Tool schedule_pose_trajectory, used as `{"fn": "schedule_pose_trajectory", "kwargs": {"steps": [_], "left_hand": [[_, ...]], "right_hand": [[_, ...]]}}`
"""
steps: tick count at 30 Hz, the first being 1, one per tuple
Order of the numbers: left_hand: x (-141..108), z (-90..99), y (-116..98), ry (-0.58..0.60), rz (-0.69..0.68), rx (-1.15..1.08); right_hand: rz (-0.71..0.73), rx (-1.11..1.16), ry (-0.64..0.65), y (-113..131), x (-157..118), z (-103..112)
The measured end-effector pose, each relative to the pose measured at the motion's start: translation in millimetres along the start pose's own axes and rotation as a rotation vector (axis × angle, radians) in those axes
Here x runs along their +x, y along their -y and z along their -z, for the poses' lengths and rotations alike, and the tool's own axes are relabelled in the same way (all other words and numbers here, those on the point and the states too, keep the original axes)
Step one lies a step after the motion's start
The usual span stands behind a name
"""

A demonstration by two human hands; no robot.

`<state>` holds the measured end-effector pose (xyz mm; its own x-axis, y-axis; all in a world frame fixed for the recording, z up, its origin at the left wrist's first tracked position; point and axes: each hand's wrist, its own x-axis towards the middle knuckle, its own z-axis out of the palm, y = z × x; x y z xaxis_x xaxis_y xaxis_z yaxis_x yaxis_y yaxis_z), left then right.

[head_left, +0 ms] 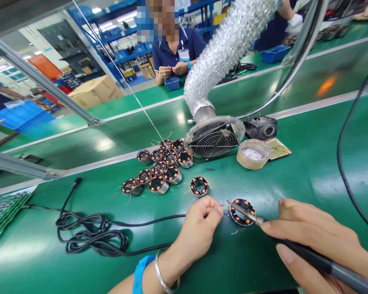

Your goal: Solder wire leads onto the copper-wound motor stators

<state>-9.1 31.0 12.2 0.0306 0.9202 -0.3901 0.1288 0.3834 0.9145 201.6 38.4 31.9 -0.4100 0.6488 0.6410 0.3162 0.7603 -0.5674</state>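
Observation:
A motor stator (234,218), a ring of copper coils, lies on the green bench in front of me. My right hand (322,241) grips a soldering iron (308,251), whose metal tip crosses over the stator to its left rim. On the stator's left, my left hand (202,228) is closed in a pinch on thin wires (226,211) at the rim. A black cable (150,222) runs to this hand from the left; my fingers hide where it ends. Just beyond my left hand sits another single stator (199,186).
Several stators (159,185) with loose wire ends cluster behind. A fume extractor fan (214,141) with a foil duct (223,53) stands beside a round tub (253,154) and black holder (260,127). Coiled cable (92,232) lies left. Across the bench, a person (179,53) handles something small.

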Motion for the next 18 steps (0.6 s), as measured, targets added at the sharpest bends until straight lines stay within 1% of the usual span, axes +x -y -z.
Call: {"fn": "schedule_pose_trajectory", "kwargs": {"steps": [4,8,10,11,13,16,18], "left_hand": [[-1,-0.3,0,0.004,-0.001,-0.015],[-2,-0.7,0,0.01,0.002,-0.033],[-1,0.3,1,0.04,0.0,-0.039],[-1,1.4,2,0.065,-0.001,-0.043],[0,4.5,6,0.13,-0.011,-0.05],[0,10.3,11,0.225,-0.059,-0.044],[-1,13.7,11,0.267,-0.092,-0.007]], "right_hand": [[0.031,0.033,-0.048,-4,4,-4],[0.102,0.105,-0.162,-14,5,-13],[0.091,0.103,-0.188,-19,5,-19],[0.077,0.09,-0.167,-21,6,-23],[0.071,0.057,-0.08,-25,8,-32],[0.133,0.05,0.056,-28,11,-42],[0.163,0.079,0.088,-29,12,-47]]}}
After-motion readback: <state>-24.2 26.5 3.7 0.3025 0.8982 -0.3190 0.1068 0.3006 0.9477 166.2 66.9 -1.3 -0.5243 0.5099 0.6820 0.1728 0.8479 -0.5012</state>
